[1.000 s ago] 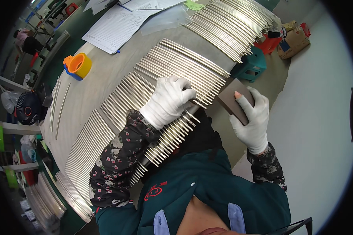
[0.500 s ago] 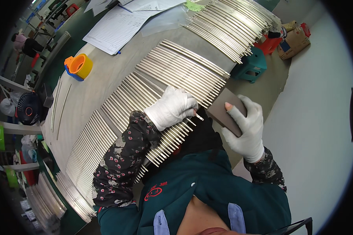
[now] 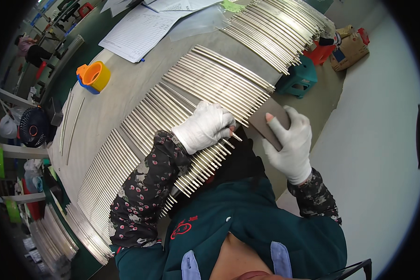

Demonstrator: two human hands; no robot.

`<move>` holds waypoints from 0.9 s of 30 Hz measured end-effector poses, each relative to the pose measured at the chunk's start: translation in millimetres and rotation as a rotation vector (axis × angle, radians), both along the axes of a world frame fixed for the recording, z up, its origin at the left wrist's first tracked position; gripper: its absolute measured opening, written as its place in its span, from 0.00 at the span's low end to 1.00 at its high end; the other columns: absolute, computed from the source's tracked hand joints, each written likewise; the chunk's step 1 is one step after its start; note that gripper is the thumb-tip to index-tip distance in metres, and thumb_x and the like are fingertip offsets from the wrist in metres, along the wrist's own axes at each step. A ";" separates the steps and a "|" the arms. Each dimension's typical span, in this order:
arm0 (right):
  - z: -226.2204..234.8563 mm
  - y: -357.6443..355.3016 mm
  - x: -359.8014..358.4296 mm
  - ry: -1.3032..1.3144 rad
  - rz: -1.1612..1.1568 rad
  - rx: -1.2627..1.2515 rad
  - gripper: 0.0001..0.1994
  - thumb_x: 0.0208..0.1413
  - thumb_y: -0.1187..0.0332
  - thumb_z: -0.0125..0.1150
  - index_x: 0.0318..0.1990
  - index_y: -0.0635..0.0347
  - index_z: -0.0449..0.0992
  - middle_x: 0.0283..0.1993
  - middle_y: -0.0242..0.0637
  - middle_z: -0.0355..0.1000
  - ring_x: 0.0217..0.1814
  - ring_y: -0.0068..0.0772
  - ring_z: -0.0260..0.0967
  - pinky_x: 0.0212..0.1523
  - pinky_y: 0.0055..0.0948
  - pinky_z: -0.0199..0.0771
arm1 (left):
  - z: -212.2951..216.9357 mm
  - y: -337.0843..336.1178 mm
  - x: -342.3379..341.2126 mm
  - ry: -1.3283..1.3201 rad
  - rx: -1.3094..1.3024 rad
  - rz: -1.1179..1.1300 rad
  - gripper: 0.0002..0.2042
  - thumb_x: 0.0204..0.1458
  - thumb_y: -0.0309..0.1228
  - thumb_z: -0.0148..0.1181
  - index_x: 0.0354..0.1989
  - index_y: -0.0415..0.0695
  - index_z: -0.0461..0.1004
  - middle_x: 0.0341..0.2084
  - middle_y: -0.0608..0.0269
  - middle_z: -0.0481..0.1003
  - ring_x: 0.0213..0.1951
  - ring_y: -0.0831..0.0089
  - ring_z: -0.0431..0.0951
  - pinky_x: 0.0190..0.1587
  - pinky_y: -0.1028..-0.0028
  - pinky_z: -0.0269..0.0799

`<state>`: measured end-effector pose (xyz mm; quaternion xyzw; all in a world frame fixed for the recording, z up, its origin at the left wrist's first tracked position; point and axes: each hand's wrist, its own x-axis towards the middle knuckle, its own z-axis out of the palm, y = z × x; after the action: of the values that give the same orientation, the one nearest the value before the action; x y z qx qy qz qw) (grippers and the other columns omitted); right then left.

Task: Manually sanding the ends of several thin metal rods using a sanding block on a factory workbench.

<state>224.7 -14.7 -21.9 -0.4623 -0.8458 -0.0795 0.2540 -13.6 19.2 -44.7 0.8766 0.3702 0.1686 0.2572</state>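
My left hand (image 3: 204, 127), in a white glove with bare fingertips, rests on a row of thin shiny metal rods (image 3: 214, 88). Its fingers are curled round one metal rod (image 3: 237, 136), whose end pokes out just beyond them. In my gloved right hand (image 3: 291, 147) is a flat grey-brown block (image 3: 270, 119), gripped by its edges with the thumb on top. The block lies against or very close to the near right ends of the rods; whether it touches them I cannot tell.
More rods lie in groups (image 3: 109, 163) to the left and in another bundle (image 3: 277, 32) at the far right. Beyond them are papers (image 3: 137, 35) and an orange and blue tape holder (image 3: 94, 77). A green stool (image 3: 297, 79) stands off the table's right edge. Another person (image 3: 30, 50) is far left.
My right hand has shifted the block slightly up and left, closer along the rod ends. My left hand stays almost in place on the rods.
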 end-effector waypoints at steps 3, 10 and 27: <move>4.7 -18.2 -6.5 0.064 0.166 -0.139 0.26 0.33 0.65 0.70 0.47 0.47 0.73 0.53 0.51 0.63 0.48 0.48 0.63 0.44 0.40 0.65 | -1.5 1.8 1.3 0.006 0.019 -0.012 0.05 0.46 0.31 0.61 0.30 0.48 0.72 0.27 0.67 0.73 0.36 0.63 0.73 0.40 0.64 0.64; 0.5 -0.5 7.2 0.063 -0.002 -0.026 0.28 0.32 0.66 0.68 0.49 0.50 0.73 0.53 0.51 0.62 0.49 0.50 0.61 0.47 0.43 0.64 | 0.9 2.1 0.6 0.006 -0.079 -0.013 0.07 0.46 0.33 0.62 0.30 0.47 0.72 0.27 0.67 0.73 0.37 0.64 0.73 0.42 0.65 0.63; -5.7 -17.7 -6.4 0.064 0.197 -0.154 0.27 0.34 0.64 0.69 0.48 0.48 0.73 0.54 0.51 0.62 0.49 0.50 0.61 0.47 0.41 0.64 | 1.1 2.6 3.4 0.036 -0.047 0.004 0.05 0.47 0.31 0.60 0.30 0.47 0.73 0.27 0.67 0.74 0.36 0.63 0.73 0.40 0.63 0.61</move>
<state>218.3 -32.5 -27.6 -0.3975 -0.8822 0.0261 0.2513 -10.2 21.9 -43.6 0.8725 0.3804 0.1445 0.2707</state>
